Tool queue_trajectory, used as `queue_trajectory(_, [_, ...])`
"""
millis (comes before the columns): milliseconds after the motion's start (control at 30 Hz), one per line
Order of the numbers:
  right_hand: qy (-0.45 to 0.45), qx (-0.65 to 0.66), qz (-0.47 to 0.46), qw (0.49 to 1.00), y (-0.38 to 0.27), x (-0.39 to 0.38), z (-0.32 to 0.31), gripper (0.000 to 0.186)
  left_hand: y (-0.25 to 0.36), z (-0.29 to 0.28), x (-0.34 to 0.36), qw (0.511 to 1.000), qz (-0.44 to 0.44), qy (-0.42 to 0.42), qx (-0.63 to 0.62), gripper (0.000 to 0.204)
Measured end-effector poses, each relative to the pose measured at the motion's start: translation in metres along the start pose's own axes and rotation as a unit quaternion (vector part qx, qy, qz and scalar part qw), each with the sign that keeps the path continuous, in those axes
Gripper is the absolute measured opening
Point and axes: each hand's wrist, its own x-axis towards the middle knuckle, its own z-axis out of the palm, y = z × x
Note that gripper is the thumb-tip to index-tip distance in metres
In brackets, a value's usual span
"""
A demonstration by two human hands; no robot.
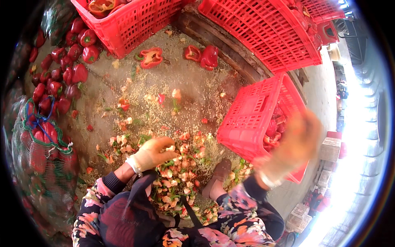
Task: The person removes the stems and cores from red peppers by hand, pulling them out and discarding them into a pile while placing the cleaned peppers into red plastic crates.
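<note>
My left hand (151, 154), in a pale glove stained orange, hovers over a heap of pepper cores and stem pieces (175, 185). Its thumb and fingers are apart, and I see nothing held between them. Over the right side of a red plastic crate (242, 117) is my right hand (294, 142), also gloved. Motion smears its fingers, so whether anything is in them does not show. Inside that tilted crate lie cut red pepper pieces (272, 129), partly hidden by the right hand and forearm.
Whole red bell peppers (66, 70) lie heaped at the left, beside a green mesh sack (45, 164) of peppers. Larger red crates (127, 26) stand at the back, some near wooden planks (218, 41). Pepper halves (151, 57) and scattered seeds lie on the floor. My shoe (222, 169) is beside the heap.
</note>
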Motion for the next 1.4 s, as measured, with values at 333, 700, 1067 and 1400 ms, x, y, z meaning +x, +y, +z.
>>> queue_trajectory(333, [-0.351,-0.172,0.164,0.906,0.107,-0.008,0.340,0.104,-0.006,-0.036,-0.021,0.978,-0.167,0.097,-0.074,0.022])
queue_trajectory(700, [-0.289,0.544,0.607,0.502,0.062,-0.125,0.258,0.042,-0.010,-0.054,0.008,0.932,-0.141,0.149,-0.298,0.033])
queue_trajectory(1067, [-0.354,0.618,0.592,0.377,-0.011,-0.207,0.162,0.057,0.001,-0.036,0.009,0.941,-0.020,0.221,-0.257,0.071])
queue_trajectory(1400, [-0.445,0.604,0.568,0.339,0.021,-0.223,0.140,0.062,0.020,-0.027,0.009,0.989,-0.048,0.043,-0.132,0.056])
